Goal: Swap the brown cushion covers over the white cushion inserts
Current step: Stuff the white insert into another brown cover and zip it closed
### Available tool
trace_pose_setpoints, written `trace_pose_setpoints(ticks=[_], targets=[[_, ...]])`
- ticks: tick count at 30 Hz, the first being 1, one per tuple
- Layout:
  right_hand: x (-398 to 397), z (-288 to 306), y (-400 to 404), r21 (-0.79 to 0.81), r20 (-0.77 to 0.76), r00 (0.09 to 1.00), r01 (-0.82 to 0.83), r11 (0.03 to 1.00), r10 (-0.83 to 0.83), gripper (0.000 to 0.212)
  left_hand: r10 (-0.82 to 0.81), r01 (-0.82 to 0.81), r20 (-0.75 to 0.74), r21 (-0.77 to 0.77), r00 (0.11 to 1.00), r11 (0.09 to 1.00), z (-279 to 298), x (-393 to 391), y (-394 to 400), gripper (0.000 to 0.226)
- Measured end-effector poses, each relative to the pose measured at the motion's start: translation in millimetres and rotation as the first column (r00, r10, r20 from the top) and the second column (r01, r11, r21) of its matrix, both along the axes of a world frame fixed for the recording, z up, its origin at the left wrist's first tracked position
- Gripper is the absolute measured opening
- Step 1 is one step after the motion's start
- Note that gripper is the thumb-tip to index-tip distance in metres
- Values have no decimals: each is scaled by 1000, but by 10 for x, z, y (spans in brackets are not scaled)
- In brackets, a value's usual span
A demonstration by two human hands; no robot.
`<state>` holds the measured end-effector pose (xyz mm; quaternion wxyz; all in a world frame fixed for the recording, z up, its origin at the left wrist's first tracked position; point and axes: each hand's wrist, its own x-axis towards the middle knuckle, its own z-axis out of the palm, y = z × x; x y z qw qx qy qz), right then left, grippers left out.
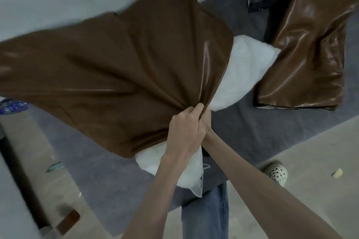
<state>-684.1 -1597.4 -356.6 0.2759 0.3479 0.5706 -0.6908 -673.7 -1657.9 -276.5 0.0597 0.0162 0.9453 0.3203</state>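
Brown cushion cover (116, 68) is gripped, bunched, by left hand (184, 130); right hand (206, 122) mostly hidden, grip unclear; white insert (250, 72) is exposed.

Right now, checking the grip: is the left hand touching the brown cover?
Touching. Head view shows the left hand bunching the brown cover edge.

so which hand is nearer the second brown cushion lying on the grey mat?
Right, narrowly. The right hand sits on the side facing the second cushion, mostly hidden behind the left hand. Both grip the held cover's bunched edge, well short of that cushion.
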Motion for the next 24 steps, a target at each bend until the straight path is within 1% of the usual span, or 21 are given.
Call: trace_pose_setpoints(ticks=[2, 4, 5, 6, 8, 9, 11, 12, 13, 14, 16, 17, 19, 21, 23, 24], targets=[[-163, 141, 30, 37, -33, 990, 140, 989, -139, 25, 9, -8, 12, -33, 1000, 999, 141, -154, -50, 39], [-365, 408, 90, 88, -108, 955, 286, 954, -276, 7, 1, -1, -1, -81, 1000, 997, 337, -345, -117, 38], [-475, 551, 143, 100, -150, 936, 336, 937, -320, 10, -5, 2, -26, -95, 1000, 995, 456, -449, -145, 39], [-584, 692, 202, 77, -178, 918, 372, 925, -354, 14, -2, -4, -54, -112, 999, 994, 573, -550, -180, 40], [-781, 947, 346, 21, -263, 882, 410, 912, -391, 20, 5, -23, -118, -148, 993, 989, 758, -716, -266, 43], [-858, 1053, 411, 18, -322, 865, 411, 911, -384, 23, 12, -37, -150, -163, 989, 986, 807, -769, -310, 44], [-935, 1185, 513, 64, -425, 837, 407, 911, -344, 30, 55, -87, -164, -200, 985, 976, 784, -765, -345, 46], [-927, 1187, 555, 104, -449, 839, 392, 914, -308, 32, 79, -107, -130, -231, 988, 967, 717, -714, -329, 47], [-892, 1140, 605, 153, -439, 858, 364, 919, -267, 35, 100, -115, -70, -267, 993, 957, 616, -641, -295, 49], [-831, 1050, 677, 193, -393, 890, 325, 926, -230, 42, 117, -113, -3, -297, 993, 948, 489, -562, -248, 50], [-630, 779, 927, 209, -249, 954, 223, 952, -169, 69, 133, -94, 101, -319, 986, 943, 188, -409, -135, 45], [-483, 604, 1111, 201, -187, 974, 163, 966, -126, 79, 139, -91, 132, -317, 981, 944, 39, -348, -81, 41], [-82, 264, 1511, 200, -87, 996, 30, 979, -12, 84, 179, -118, 185, -300, 966, 947, -216, -243, -3, 41], [374, -19, 1792, 213, 23, 996, -88, 973, 85, 83, 270, -200, 239, -278, 933, 939, -429, -136, 4, 51], [818, -224, 1869, 201, 159, 978, -167, 965, 136, 86, 382, -314, 264, -266, 886, 911, -601, 7, -41, 56], [998, -291, 1826, 165, 206, 965, -196, 967, 160, 90, 421, -353, 263, -269, 868, 896, -674, 93, -71, 57]])
